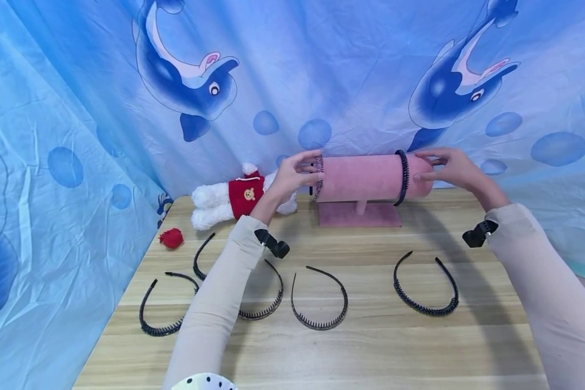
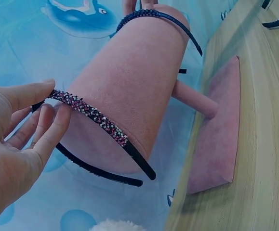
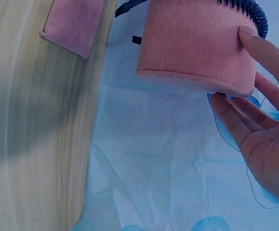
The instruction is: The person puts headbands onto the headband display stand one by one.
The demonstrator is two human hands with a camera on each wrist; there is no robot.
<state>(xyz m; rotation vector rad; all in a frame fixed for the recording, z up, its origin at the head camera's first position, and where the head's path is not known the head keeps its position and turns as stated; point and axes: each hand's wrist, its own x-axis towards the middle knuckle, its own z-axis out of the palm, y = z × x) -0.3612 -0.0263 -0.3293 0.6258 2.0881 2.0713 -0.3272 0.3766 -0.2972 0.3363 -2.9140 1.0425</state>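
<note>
1. the beaded headband [image 2: 98,117] is at the far side of the wooden table [image 1: 370,352], arched round the left end of the pink roll [image 1: 361,177].
2. the left hand [image 1: 288,176] pinches it between thumb and fingertips. the right hand [image 1: 452,167] has its fingers apart, its thumb touching the roll's right end; how firmly it presses, i cannot tell.
3. to settle the band well, i would steady the right end and slide both legs rightward evenly. one leg shows just past the roll's left end, so a tilted band could slip off there.
4. i would go gently, since dragging the teeth may scuff the plush, and keep clear of the dark headband [image 1: 404,179] at the right.
5. count: two headbands on one roll, with one pink foot [image 1: 336,216].
6. five, it seems, lie on the table: a leftmost headband [image 1: 158,331], a farthest headband [image 1: 197,273], a toothed headband [image 1: 258,316], a central headband [image 1: 318,326] and a rightmost headband [image 1: 431,311]. the left sleeve [image 1: 219,303] hides parts of three.
7. far left: one plush toy [image 1: 246,196], one red ball [image 1: 171,238].
</note>
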